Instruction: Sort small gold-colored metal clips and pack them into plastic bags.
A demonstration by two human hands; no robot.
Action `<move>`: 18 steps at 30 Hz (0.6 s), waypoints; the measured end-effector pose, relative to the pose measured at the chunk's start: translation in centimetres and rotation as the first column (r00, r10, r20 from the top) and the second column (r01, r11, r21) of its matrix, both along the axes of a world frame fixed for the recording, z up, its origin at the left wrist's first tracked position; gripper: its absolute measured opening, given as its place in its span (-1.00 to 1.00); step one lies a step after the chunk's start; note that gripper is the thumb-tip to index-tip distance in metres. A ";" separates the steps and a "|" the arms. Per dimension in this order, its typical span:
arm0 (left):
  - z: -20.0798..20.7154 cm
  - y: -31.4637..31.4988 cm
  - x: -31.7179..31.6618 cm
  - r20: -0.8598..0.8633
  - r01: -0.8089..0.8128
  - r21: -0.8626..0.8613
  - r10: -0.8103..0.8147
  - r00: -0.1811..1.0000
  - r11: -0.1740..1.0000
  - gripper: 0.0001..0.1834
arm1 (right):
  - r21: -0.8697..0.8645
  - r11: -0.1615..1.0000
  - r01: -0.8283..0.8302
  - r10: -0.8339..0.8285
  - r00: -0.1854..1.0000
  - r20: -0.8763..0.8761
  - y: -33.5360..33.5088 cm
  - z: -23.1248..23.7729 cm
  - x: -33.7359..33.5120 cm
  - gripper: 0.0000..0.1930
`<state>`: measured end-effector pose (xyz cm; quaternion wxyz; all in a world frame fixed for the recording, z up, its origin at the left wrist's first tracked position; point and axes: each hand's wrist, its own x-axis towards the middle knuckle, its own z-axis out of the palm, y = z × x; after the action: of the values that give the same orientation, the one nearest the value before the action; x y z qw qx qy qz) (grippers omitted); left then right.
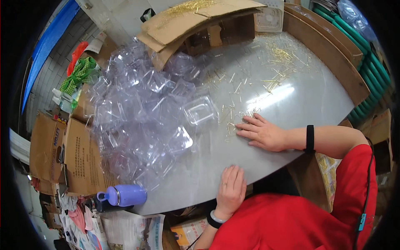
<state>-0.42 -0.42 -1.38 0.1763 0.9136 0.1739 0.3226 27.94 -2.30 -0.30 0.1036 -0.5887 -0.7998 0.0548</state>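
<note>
Saw small gold-coloured wire pieces (252,111) strewn across the grey table (200,160), densest toward its far right part. Found some just beside the right hand (261,133), laid palm-down with fingers open and slightly spread; could not tell of anything pinned underneath. Saw the left hand (231,191) at the table's near edge, with fingers extended and close together. Noted clear plastic containers (141,110) heaped leftward, and a purple bottle (131,196) nearer.

A wide fisheye view there looks down from the head of the person (279,221), near the table (208,154), facing its far side.
</note>
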 end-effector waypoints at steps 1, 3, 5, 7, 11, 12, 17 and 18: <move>0.1 0.1 0.0 -0.011 0.005 0.001 -0.005 1.000 1.000 -0.60 | -0.011 0.999 -0.048 0.048 0.999 -0.017 -0.8 -0.2 -0.3 -0.48; 0.1 0.1 -0.2 -0.031 0.017 -0.013 -0.018 0.999 1.000 -0.59 | -0.020 0.997 -0.078 0.077 0.995 -0.055 -2.3 -0.1 -0.5 -0.49; 0.4 0.1 0.0 -0.028 0.022 -0.041 -0.023 0.999 0.999 -0.59 | -0.009 1.000 -0.023 0.022 0.995 -0.100 -4.3 1.0 0.0 -0.48; 0.4 0.0 0.0 -0.029 0.011 -0.060 -0.013 1.000 0.998 -0.59 | 0.077 0.959 0.271 -0.260 0.956 -0.133 -6.3 1.4 -0.9 -0.43; 0.5 -0.2 0.6 -0.087 0.014 -0.074 -0.020 0.996 0.997 -0.57 | 0.138 0.914 0.382 -0.379 0.924 -0.049 -7.3 1.4 -4.6 -0.36; 0.6 -0.2 0.8 -0.115 0.021 -0.066 -0.029 0.993 0.998 -0.56 | 0.161 0.927 0.338 -0.342 0.940 0.001 -6.5 1.0 -5.4 -0.38; 0.9 0.0 -0.2 -0.269 -0.013 -0.146 -0.027 0.963 0.989 -0.50 | 0.278 0.796 0.538 -0.522 0.842 -0.134 -2.0 -3.0 -5.0 -0.52; 1.0 -0.1 -0.3 -0.288 -0.030 -0.141 -0.012 0.958 0.990 -0.51 | 0.289 0.753 0.591 -0.581 0.804 -0.129 -1.7 -3.7 -5.9 -0.54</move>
<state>-0.76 -0.48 -0.34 0.2129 0.9349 0.2248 0.1738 22.07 -4.00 -3.97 0.2203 -0.7842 -0.5715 -0.0995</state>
